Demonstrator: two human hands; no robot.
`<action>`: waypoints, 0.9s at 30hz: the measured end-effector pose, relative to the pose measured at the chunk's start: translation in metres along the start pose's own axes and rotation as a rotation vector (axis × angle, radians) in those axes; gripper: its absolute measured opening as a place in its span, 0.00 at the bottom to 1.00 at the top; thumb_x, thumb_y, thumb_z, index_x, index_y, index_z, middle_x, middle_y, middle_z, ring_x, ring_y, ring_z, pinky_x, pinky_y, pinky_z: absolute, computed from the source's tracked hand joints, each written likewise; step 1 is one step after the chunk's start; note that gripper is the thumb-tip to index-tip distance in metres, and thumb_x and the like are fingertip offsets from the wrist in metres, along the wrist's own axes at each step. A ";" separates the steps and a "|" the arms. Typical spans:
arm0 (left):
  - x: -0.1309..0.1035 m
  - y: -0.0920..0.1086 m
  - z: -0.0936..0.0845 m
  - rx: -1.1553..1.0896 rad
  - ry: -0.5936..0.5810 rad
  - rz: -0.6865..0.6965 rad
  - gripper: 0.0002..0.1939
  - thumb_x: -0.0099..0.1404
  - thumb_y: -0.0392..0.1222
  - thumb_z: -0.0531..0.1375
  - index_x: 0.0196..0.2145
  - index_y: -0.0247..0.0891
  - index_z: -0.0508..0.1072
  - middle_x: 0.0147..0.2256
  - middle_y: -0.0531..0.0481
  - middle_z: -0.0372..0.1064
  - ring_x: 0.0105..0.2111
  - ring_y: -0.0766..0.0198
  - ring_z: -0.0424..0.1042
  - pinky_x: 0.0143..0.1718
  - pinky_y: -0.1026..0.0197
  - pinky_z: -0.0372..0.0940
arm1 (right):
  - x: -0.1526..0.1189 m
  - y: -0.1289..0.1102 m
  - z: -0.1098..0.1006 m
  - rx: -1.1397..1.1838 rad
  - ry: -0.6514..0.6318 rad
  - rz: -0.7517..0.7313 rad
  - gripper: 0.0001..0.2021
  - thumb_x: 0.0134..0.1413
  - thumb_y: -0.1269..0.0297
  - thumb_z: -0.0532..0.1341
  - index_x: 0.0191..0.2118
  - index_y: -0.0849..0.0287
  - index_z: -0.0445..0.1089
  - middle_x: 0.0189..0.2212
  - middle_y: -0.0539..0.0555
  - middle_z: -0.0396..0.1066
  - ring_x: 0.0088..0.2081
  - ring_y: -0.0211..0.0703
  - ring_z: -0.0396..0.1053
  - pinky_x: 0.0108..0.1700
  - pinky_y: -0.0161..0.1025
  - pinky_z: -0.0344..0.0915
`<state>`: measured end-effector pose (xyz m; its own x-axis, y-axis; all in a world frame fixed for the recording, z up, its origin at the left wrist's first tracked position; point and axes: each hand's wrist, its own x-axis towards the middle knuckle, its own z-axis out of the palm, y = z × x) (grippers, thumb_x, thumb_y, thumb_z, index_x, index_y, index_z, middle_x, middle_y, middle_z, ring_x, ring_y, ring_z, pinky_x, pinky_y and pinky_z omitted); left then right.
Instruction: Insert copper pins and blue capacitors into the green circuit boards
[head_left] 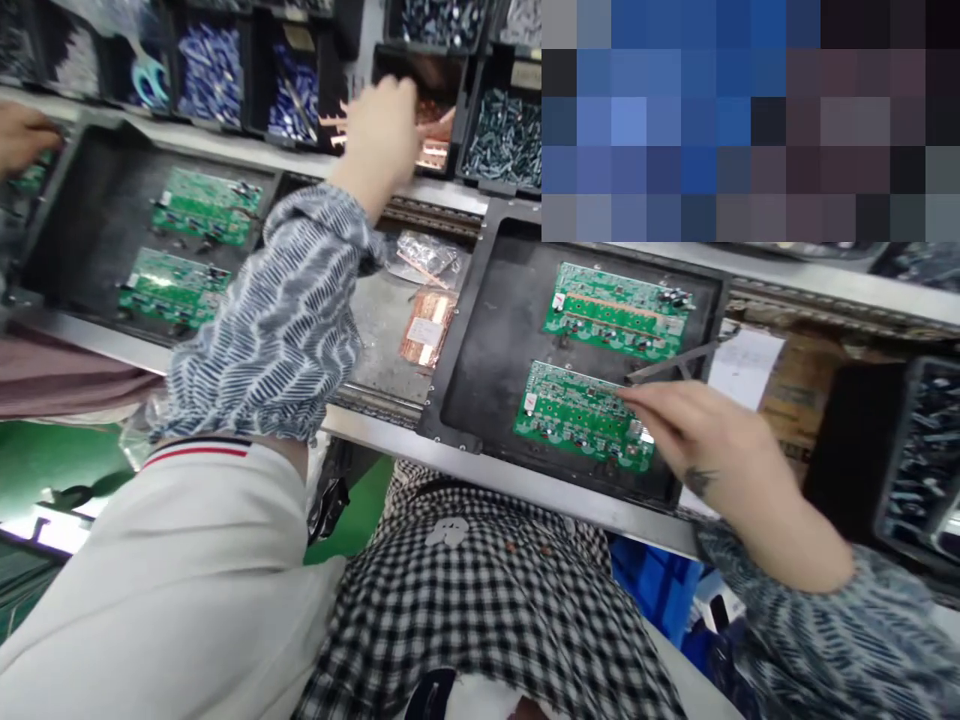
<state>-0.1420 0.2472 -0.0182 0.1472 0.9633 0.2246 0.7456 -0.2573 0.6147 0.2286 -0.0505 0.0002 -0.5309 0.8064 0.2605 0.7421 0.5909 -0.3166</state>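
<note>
A person's left hand [382,130] reaches over the near edge of a black bin, fingers bent down among copper-coloured strips [433,153]; some strips stick out past the hand on its left. The back of the hand covers the grip, so whether it has hold of any cannot be told.

Nearer the person and to the right, a lower circuit board [577,410] lies in a black tray [506,310], close to the tray's near edge. Its long axis runs left to right, the right end angled slightly toward the person. The right hand [701,435] is much the nearer one: its fingertips, drawn close together, are at the board's far edge, toward its right end. Contact is unclear, and so is whether they hold the slim grey piece [671,362] just beyond.

An upper circuit board [619,312], crossed lengthwise by copper-coloured lines, lies nearer the tray's far edge. Coarse squares hide the upper right; another person's hand [26,138] is cut off at left.
</note>
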 end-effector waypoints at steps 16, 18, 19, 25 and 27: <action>-0.062 0.046 -0.011 -0.103 -0.006 -0.036 0.06 0.74 0.38 0.59 0.38 0.42 0.66 0.38 0.50 0.71 0.41 0.61 0.72 0.51 0.53 0.67 | -0.017 -0.009 0.030 -0.148 -0.097 -0.119 0.13 0.69 0.72 0.55 0.49 0.62 0.77 0.41 0.59 0.77 0.39 0.46 0.72 0.41 0.41 0.70; -0.089 0.076 -0.003 -0.304 -0.183 -0.098 0.08 0.75 0.36 0.56 0.35 0.42 0.64 0.32 0.52 0.70 0.30 0.66 0.72 0.36 0.60 0.69 | -0.013 -0.010 0.027 -0.118 -0.114 -0.090 0.13 0.69 0.71 0.55 0.49 0.60 0.77 0.42 0.60 0.76 0.40 0.47 0.72 0.40 0.43 0.70; -0.103 0.090 0.001 -0.402 -0.274 -0.150 0.09 0.75 0.35 0.55 0.35 0.42 0.63 0.30 0.53 0.70 0.27 0.68 0.70 0.31 0.63 0.67 | -0.009 -0.012 0.023 -0.100 -0.101 -0.067 0.13 0.69 0.69 0.55 0.50 0.59 0.77 0.44 0.60 0.76 0.41 0.49 0.72 0.41 0.44 0.71; -0.169 0.163 0.018 -0.808 -0.655 -0.348 0.10 0.75 0.30 0.55 0.33 0.37 0.63 0.26 0.56 0.66 0.22 0.76 0.66 0.23 0.71 0.61 | 0.026 -0.037 0.003 0.141 0.344 0.227 0.21 0.63 0.64 0.64 0.61 0.48 0.68 0.56 0.60 0.69 0.57 0.57 0.69 0.54 0.55 0.71; -0.188 0.179 0.025 -0.933 -0.747 -0.366 0.10 0.75 0.31 0.54 0.34 0.37 0.62 0.27 0.57 0.66 0.23 0.76 0.66 0.25 0.72 0.62 | 0.034 -0.042 0.008 0.413 0.484 0.338 0.21 0.61 0.62 0.67 0.58 0.46 0.67 0.56 0.58 0.69 0.53 0.53 0.72 0.50 0.51 0.74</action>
<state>-0.0196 0.0218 0.0308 0.5890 0.7191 -0.3688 0.1211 0.3726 0.9200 0.1764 -0.0478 0.0154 0.0121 0.9016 0.4323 0.5677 0.3498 -0.7453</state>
